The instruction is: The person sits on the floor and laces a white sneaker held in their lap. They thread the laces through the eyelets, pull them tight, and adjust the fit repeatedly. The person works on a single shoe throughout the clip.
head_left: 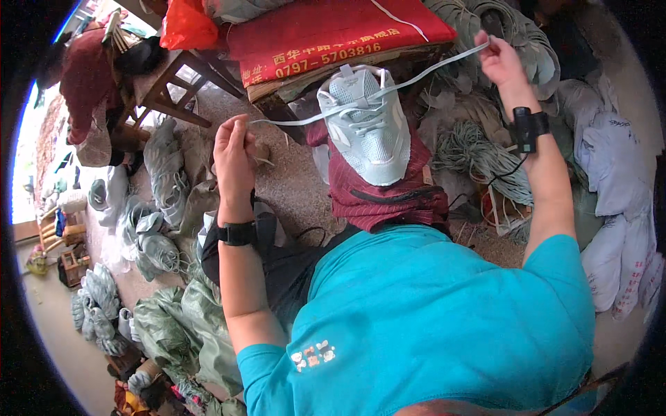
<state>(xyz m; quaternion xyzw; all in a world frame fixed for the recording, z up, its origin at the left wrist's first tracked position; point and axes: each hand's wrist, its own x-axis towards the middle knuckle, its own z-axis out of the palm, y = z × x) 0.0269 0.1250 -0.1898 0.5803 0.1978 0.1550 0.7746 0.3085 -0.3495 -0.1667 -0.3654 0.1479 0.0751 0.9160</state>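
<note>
A pale grey-green sneaker [378,154] rests on maroon cloth [357,199] in front of my body, its toe toward me. A flat light shoelace [436,70] runs through its upper eyelets and stretches out to both sides. My left hand [234,142] pinches one lace end, out to the left and a little lower than the shoe's collar. My right hand [502,64] is raised farther out on the right, fingers closed on the other end. The lower lacing lies crossed over the tongue. Both hands are apart from the shoe itself.
A table with a red printed cover [333,38] stands just beyond the shoe. Bundled laces [482,163] hang at the right, beside white sacks [610,166]. A wooden stool [173,93], bundles of shoe parts [165,166] and green bags [170,322] lie to the left.
</note>
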